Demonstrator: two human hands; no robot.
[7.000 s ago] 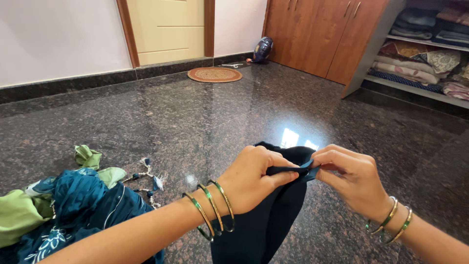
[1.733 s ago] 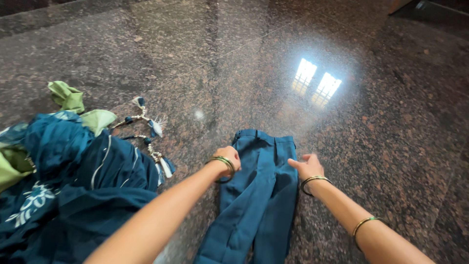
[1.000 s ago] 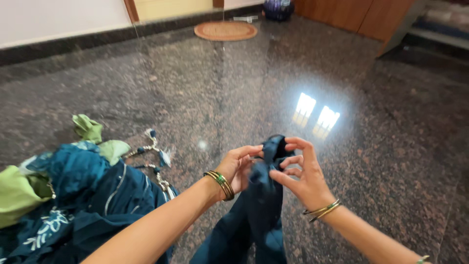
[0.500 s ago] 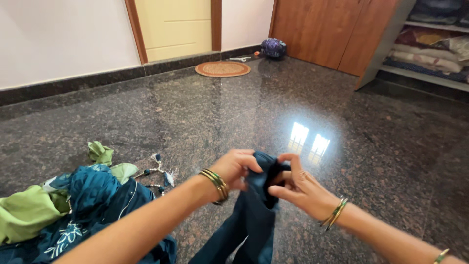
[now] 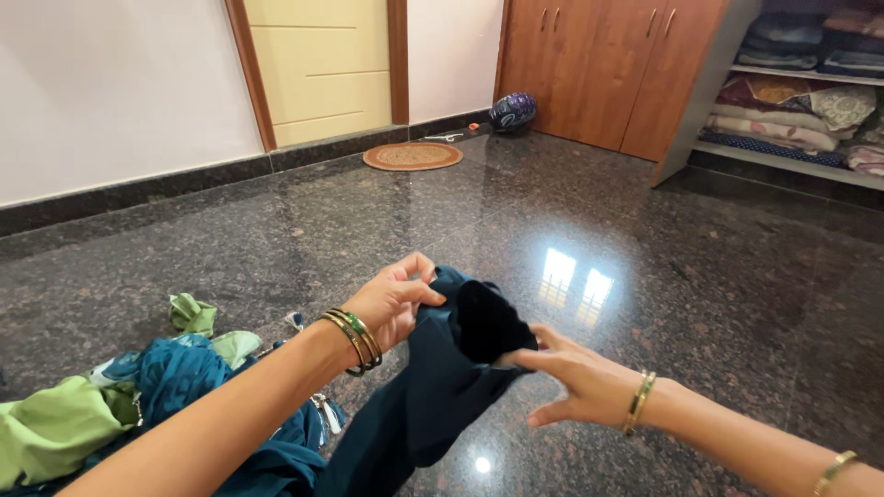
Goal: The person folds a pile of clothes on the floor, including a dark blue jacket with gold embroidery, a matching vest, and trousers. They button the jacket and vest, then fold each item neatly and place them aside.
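Left hand [image 5: 391,302]: fingers pinched on the upper edge of a dark teal garment [image 5: 442,387], green and gold bangles at the wrist.
Right hand [image 5: 575,382]: open, fingers spread, fingertips touching the garment's folded end at 9 o'clock.
Garment: held up between both hands, tail hanging to the granite floor [image 5: 700,276].
Clothes pile [image 5: 110,405]: teal and green, at 8 o'clock.
Round mat [image 5: 412,156]: far off at 12 o'clock.

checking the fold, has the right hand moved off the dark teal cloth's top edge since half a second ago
Yes. The right hand has dropped lower and opened, fingers spread below the window glare on the floor; only fingertips touch the dark teal cloth.
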